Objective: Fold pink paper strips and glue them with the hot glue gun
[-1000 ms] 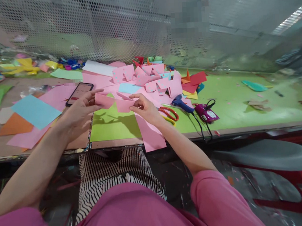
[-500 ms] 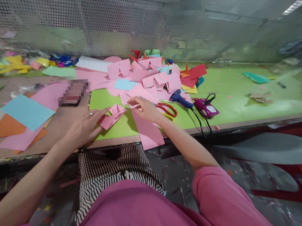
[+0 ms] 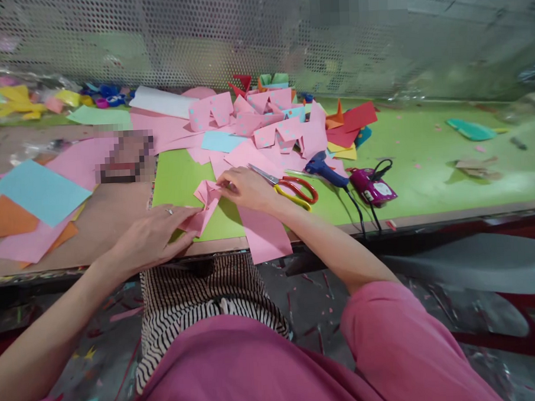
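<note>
A folded piece of pink paper (image 3: 209, 204) lies on the green sheet in front of me, with raised creases at its upper end. My left hand (image 3: 156, 232) grips its lower left end, fingers over the paper and thumb along the near side. Pinched at the upper right corner, the same paper is also in the fingertips of my right hand (image 3: 248, 188); the exact grip is partly hidden. Beneath my right wrist lies a flat pink strip (image 3: 265, 233), its end hanging over the table edge. Scissors (image 3: 300, 190) with red and yellow handles rest just right of that hand.
Behind my hands is a heap of dotted pink folded papers (image 3: 264, 121). A blue glue gun (image 3: 328, 169) and a magenta corded device (image 3: 373, 187) sit to the right. Leftward lie a phone (image 3: 127, 154) and blue paper (image 3: 45, 189). A perforated metal panel (image 3: 189, 38) rises behind.
My right hand has moved left onto the folded pink paper and now pinches its corner. My left hand has slid right, further over the paper, which has turned more upright.
</note>
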Tool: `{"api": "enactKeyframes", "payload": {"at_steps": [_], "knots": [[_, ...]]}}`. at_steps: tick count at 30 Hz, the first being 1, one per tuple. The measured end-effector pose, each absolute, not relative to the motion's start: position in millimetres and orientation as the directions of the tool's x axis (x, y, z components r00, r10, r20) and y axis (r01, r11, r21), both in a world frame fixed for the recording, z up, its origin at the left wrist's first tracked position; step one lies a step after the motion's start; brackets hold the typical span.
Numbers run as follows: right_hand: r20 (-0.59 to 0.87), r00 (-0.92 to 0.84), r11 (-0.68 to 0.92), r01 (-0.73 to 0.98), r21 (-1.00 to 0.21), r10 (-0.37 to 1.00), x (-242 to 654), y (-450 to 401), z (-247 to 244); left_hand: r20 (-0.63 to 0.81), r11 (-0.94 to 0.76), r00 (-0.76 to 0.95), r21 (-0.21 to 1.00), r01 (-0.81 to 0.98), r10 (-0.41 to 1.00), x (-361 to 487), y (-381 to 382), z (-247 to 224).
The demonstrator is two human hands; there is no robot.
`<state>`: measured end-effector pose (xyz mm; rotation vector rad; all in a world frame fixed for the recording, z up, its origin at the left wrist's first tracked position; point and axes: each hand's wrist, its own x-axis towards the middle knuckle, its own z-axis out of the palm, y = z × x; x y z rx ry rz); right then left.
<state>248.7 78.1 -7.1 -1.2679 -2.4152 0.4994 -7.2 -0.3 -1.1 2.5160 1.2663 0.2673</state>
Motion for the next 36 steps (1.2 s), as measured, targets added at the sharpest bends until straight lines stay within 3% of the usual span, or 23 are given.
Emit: {"api": "enactKeyframes", "payload": {"at_steps": [5,8,15,24,31,36], "knots": [[0.105,-0.381,0.389,0.823,-0.414,0.918,244,78,-5,0.085,-0.611,0.615,0.282,0.74,0.784,-8,0,-6],[0.08,-0.292,0.298,0.858,-0.419,0.953,244,77,-5,0.145,-0.594,0.582,0.325,0.736,0.8,-12,2,-10],[-0.037,-0.372,0.252,0.696,-0.672,0.928,261,73,9,0.253,-0.496,0.427,0.407,0.767,0.868,-24,5,-20],[0.019,-0.409,0.348,0.749,-0.564,0.912,271,73,11,0.408,-0.487,0.314,0.444,0.753,0.857,-39,14,-29],[0.047,-0.584,0.52,0.68,-0.516,0.811,256,84,4,0.194,-0.298,0.229,0.515,0.804,0.954,-22,10,-31],[0.024,-0.637,0.537,0.629,-0.562,0.771,260,89,10,0.165,-0.196,0.109,0.747,0.635,0.98,-18,26,-15]]}}
